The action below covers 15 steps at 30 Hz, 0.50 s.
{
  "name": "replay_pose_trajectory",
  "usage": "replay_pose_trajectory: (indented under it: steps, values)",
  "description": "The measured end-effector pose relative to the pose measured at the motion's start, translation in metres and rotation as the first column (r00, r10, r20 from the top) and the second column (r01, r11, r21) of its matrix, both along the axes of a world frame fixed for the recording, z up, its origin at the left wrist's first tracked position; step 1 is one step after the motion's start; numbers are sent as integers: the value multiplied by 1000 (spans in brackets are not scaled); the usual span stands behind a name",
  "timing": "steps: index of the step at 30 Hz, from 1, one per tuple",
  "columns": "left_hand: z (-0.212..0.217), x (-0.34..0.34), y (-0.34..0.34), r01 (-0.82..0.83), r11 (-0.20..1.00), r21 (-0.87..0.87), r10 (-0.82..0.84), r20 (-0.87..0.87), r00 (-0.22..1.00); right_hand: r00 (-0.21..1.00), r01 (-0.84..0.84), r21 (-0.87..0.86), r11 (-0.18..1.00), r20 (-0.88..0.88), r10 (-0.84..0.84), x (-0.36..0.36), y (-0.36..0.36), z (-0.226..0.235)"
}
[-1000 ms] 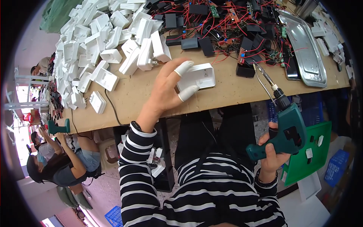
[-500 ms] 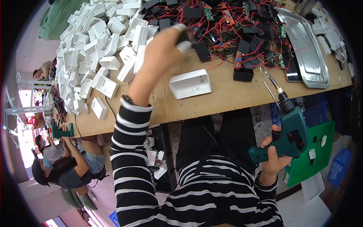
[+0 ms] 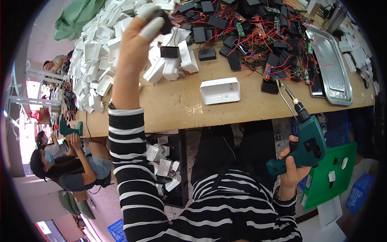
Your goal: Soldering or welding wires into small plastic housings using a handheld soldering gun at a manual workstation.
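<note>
My left hand [image 3: 139, 36] is stretched far across the wooden bench [image 3: 177, 105], white finger cots on its fingertips, pinching a small black block [image 3: 164, 21] above the heap of white plastic housings [image 3: 100, 52]. My right hand [image 3: 291, 167] stays low by my lap, gripping a green electric screwdriver [image 3: 307, 137] whose bit points up toward the bench edge. A single white open housing [image 3: 220, 90] lies alone on the bench in front of me.
Black modules with red wires and small circuit boards [image 3: 262, 40] cover the far middle. A metal tray [image 3: 330, 64] lies at the right. A green board [image 3: 330, 177] stands below the bench. Another person [image 3: 68, 161] sits at the left with a green driver.
My left hand left the lone white housing, reached away across the bench and now holds a black block over the pile. The right hand with the screwdriver barely moved.
</note>
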<state>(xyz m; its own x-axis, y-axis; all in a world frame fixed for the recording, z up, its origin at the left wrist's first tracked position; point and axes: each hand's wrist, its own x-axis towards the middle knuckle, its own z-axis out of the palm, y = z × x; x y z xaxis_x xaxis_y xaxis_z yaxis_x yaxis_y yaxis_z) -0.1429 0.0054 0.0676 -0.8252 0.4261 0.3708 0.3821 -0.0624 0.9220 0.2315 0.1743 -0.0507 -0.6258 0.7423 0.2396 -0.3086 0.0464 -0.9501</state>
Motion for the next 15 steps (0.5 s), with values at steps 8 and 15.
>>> replay_pose_trajectory:
  steps: [8,15]
  values:
    - [15,-18,-19,369,733,572,-429,-33,903,999,-17,19,1000,-35,17,2,-6,5]
    - [8,-2,-36,349,633,691,-493,13,870,998,-18,33,999,-59,20,2,-6,4]
